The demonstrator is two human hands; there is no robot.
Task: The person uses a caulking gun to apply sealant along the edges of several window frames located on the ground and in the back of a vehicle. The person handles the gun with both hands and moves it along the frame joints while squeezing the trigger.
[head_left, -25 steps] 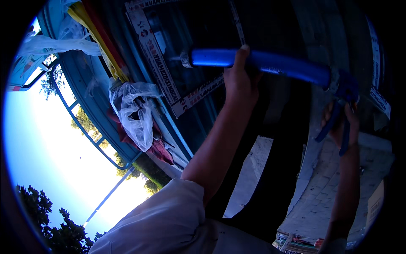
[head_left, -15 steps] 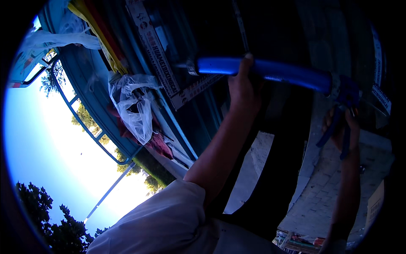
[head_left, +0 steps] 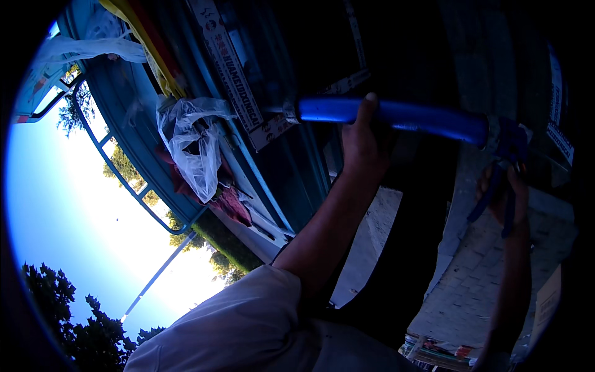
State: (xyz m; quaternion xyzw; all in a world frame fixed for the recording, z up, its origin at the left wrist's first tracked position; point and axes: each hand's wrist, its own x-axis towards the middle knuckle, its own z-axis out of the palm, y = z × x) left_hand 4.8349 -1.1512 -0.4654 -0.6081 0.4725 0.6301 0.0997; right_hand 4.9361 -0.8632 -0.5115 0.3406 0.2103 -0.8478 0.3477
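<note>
A thick blue hose [head_left: 427, 123] stretches across the upper middle, with a metal band [head_left: 289, 112] around its left end. My left hand [head_left: 365, 139] is closed around the hose, the thumb lying on its upper side. My right hand [head_left: 503, 192] grips pliers [head_left: 507, 177] with blue handles at the right end of the hose. Their jaws sit beside another band [head_left: 494, 133] there; deep shadow hides whether they bite on it. A thin rod emerges from the left end of the hose.
Left of my arm stands a teal vehicle body [head_left: 133, 149] with a rail [head_left: 127, 180]. A clear plastic bag [head_left: 197, 149] and dark red cloth [head_left: 232, 208] hang on it. Printed tape strips [head_left: 232, 65] cross dark panels. Paving [head_left: 471, 297] shows at the lower right.
The hose and my left hand sit slightly lower and farther right in the picture. My right hand keeps its hold on the pliers, which have shifted slightly down.
</note>
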